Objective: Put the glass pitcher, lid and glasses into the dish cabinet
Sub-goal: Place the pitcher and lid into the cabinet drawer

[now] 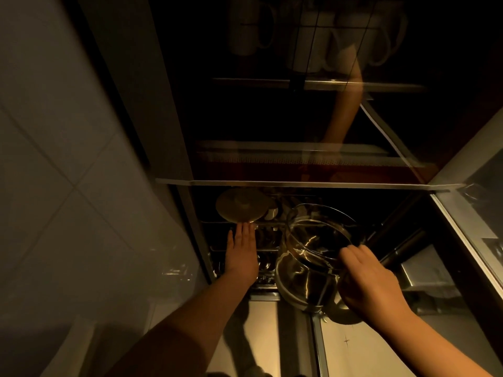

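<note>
The scene is dim. My right hand [370,281] grips the handle of a clear glass pitcher [310,257], held tilted at the open front of the dish cabinet [299,183]. A round lid [241,205] lies on the rack inside the cabinet, at the left. My left hand [242,248] is stretched out flat with straight fingers, its fingertips just at the lid's near edge. No drinking glasses can be made out for certain.
Wire racks with dishes sit low in the cabinet behind my hands. The raised glass door above reflects a forearm and white mugs [250,25]. A tiled wall [68,186] stands at the left. A steel counter [381,349] lies below, with a glass panel [479,213] at the right.
</note>
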A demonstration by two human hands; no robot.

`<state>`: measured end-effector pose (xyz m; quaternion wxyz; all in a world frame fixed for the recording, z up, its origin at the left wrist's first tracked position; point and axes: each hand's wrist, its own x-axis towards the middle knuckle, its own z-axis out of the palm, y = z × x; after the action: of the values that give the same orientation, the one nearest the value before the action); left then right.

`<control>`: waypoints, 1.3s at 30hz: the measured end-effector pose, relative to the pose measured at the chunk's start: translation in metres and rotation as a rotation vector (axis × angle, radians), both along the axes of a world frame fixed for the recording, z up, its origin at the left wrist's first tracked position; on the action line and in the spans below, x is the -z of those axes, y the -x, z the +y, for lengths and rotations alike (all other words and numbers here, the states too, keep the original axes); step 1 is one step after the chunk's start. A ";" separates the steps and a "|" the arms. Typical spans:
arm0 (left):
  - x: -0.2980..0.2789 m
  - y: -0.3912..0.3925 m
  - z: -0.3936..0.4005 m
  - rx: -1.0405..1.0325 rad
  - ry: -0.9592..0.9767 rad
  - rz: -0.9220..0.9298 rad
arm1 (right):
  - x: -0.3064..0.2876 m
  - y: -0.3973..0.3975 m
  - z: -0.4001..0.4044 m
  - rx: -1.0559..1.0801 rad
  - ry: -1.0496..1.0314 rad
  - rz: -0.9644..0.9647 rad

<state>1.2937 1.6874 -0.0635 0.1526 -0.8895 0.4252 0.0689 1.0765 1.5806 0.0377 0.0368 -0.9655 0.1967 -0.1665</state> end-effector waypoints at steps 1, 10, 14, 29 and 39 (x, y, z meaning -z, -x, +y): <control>-0.001 -0.002 -0.002 -0.010 0.002 0.005 | 0.000 0.000 0.000 -0.003 -0.002 0.001; -0.003 -0.011 -0.006 -0.003 -0.102 -0.002 | -0.001 -0.004 0.000 0.005 -0.022 0.029; -0.006 -0.019 -0.006 -0.003 -0.120 0.040 | 0.000 -0.008 -0.001 -0.002 -0.003 0.038; -0.048 0.010 0.008 0.028 0.423 0.169 | 0.000 -0.006 -0.006 -0.050 0.010 -0.006; -0.097 0.076 0.016 0.574 0.973 0.187 | -0.022 0.009 -0.003 -0.145 0.053 -0.013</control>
<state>1.2173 1.7031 0.0339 -0.3000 -0.6965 0.6440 -0.1004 1.0677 1.5780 0.0598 0.0246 -0.9768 0.1216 -0.1748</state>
